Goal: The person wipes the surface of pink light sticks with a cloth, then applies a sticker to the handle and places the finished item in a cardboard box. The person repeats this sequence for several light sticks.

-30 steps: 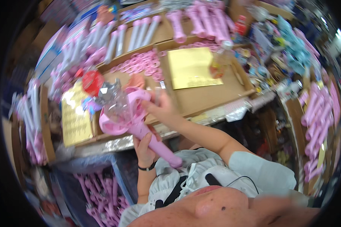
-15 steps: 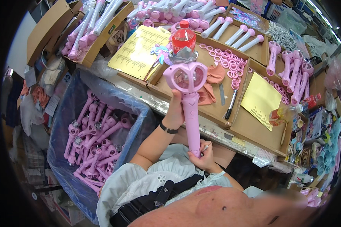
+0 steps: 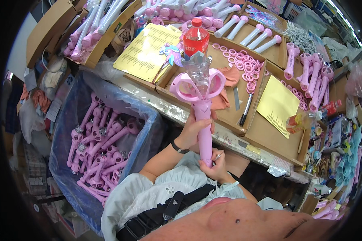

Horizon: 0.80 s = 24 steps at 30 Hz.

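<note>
A pink toy wand (image 3: 205, 149) stands nearly upright before me, its clear crown-topped head above two ring-shaped wings. My left hand (image 3: 194, 131) is wrapped round the upper handle. Lower down, my right hand (image 3: 215, 166) closes on the bottom end of the same handle. A thin pale stick (image 3: 218, 156) pokes up from the right hand's fingers; its kind does not show. Behind the wand's head lie orange cloths (image 3: 230, 76), partly covered by it.
At left, a blue-lined bin (image 3: 142, 132) holds many similar wands. On the table, cardboard trays (image 3: 219, 119) carry pink rings (image 3: 250, 69), a marker (image 3: 245, 109), a metal ruler (image 3: 236, 98) and yellow sheets (image 3: 278, 102). A red-labelled bottle (image 3: 196, 39) stands behind. More wands (image 3: 315, 76) lie at right.
The wand's head has turned, its wings now showing more openly. My left hand has shifted its hold, with fingers now wrapped across the handle's front. The right hand stays at the bottom end.
</note>
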Each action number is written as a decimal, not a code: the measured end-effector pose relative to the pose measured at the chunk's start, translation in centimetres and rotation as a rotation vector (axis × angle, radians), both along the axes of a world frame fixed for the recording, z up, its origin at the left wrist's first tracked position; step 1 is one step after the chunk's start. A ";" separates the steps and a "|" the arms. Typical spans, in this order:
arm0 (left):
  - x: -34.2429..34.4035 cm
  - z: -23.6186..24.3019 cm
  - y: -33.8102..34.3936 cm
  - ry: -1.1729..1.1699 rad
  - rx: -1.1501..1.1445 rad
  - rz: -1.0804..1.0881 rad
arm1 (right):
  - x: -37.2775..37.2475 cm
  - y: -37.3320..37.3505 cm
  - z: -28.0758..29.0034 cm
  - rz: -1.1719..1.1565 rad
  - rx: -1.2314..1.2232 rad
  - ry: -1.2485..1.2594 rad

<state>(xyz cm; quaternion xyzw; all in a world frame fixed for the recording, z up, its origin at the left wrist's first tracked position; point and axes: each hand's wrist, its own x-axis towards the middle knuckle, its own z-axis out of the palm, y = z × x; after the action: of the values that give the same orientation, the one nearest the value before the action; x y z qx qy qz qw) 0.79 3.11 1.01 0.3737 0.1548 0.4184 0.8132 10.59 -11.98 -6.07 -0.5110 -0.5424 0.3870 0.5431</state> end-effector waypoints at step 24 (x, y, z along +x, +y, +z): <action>-0.3 2.1 2.6 -0.024 0.043 0.085 | 4.0 9.6 13.5 -0.281 0.333 -0.604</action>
<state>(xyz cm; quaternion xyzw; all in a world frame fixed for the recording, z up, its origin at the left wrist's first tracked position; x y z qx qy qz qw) 0.50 5.72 3.07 0.3791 0.1517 0.4602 0.7883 14.55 -2.40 7.39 -0.5763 -0.6582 0.0469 0.4821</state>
